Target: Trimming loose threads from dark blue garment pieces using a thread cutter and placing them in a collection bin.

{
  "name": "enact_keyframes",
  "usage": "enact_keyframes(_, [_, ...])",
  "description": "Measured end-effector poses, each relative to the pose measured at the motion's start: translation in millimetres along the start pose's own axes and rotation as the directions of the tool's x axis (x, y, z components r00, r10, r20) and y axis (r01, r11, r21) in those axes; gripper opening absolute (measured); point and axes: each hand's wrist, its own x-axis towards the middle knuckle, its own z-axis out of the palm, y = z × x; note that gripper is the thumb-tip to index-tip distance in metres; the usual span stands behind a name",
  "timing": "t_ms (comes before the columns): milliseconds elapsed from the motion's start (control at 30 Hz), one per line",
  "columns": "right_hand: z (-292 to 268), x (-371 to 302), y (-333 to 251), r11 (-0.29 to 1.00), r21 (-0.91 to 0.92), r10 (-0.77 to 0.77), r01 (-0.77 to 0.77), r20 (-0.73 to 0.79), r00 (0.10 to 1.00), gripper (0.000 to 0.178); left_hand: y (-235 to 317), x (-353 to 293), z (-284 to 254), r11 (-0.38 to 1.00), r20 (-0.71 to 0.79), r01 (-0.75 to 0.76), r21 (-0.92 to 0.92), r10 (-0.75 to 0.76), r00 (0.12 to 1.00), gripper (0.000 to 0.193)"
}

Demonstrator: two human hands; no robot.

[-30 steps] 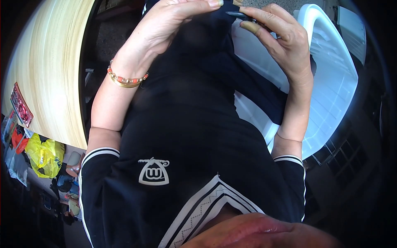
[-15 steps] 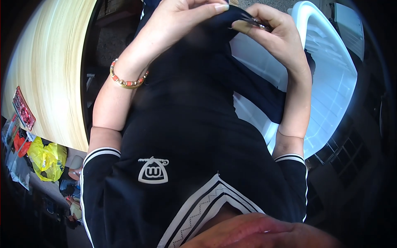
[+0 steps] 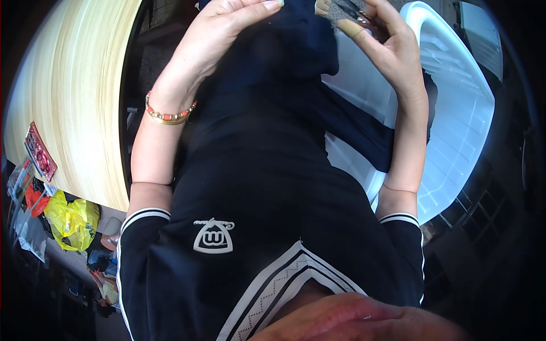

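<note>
Head view: navy cloth (image 3: 310, 45) lies bunched at the far middle, over the person's lap, one length running right beneath the right forearm. Just right of the bunch, apart from it, are small dark metal snips (image 3: 367, 20). Right of the lap stands a glossy white plastic shell with a rounded rim (image 3: 462, 122). At left is a pale wood-grain counter (image 3: 74, 85), a shiny red packet (image 3: 40, 150) at its near left edge; nearer lies a crumpled yellow plastic bag (image 3: 71, 220). Both forearms reach far. The left hand (image 3: 224, 25), palm inward, extends its thumb beside the cloth; its other fingers are cropped, so their grip cannot be told. The right hand (image 3: 392, 48) curls its fingers around the snips, its tan-wrapped thumb spread away.
</note>
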Motion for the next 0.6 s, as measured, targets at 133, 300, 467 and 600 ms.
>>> enact_keyframes(133, [-3, 0, -20, 0.952, -0.236, -0.155, 0.194, 0.174, 0.972, 0.036, -16, 4, -16, 0.990, -0.029, -0.086, 0.113, 0.090, 0.996, 0.019])
enact_keyframes(300, [18, 13, 28, 0.867, 0.052, -0.498, 0.496, 0.087, 0.863, 0.036, -20, 11, -11, 0.983, 0.025, -0.099, 0.153, 0.096, 0.995, 0.029])
enact_keyframes(467, [25, 18, 43, 0.672, 0.261, -0.694, 0.694, -0.106, 0.712, 0.033, -21, 11, -12, 0.976, 0.046, -0.095, 0.194, 0.087, 0.995, 0.028])
enact_keyframes(600, [23, 23, 45, 0.648, 0.207, -0.733, 0.733, -0.094, 0.674, 0.031, -23, 13, -16, 0.981, 0.021, -0.084, 0.177, 0.081, 0.996, 0.027])
